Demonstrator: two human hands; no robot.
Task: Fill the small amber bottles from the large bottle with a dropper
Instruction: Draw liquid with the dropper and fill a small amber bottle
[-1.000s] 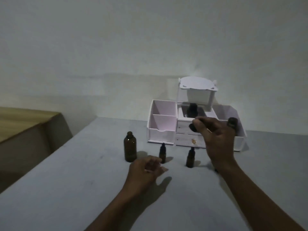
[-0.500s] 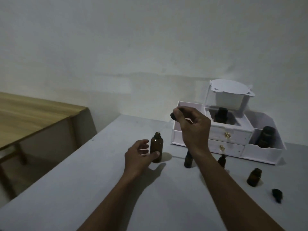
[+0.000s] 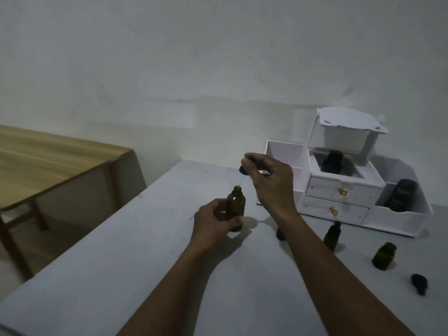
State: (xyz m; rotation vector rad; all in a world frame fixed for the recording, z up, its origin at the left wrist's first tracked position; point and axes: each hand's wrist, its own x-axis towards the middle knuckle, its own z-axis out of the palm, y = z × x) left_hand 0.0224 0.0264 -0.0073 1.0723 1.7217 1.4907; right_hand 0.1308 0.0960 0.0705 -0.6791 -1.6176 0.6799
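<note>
The large amber bottle [image 3: 236,204] stands uncapped on the grey table, and my left hand [image 3: 214,220] grips its body. Just above and right of its mouth, my right hand [image 3: 269,180] pinches the black bulb of the dropper [image 3: 243,170]; the glass tube is too faint to see. Small amber bottles stand to the right: one [image 3: 280,234] half hidden behind my right forearm, a capped one [image 3: 332,235], and an uncapped one [image 3: 384,255]. A loose black cap [image 3: 419,283] lies at the far right.
A white organizer [image 3: 339,190] with two drawers stands at the back right against the wall, with dark bottles in its top well [image 3: 332,161] and right compartment [image 3: 400,195]. A wooden table [image 3: 48,166] stands off to the left across a gap.
My left hand moved from resting on the table to gripping the large bottle. My right hand carried the dropper leftward to above that bottle's mouth. The view swung left.
</note>
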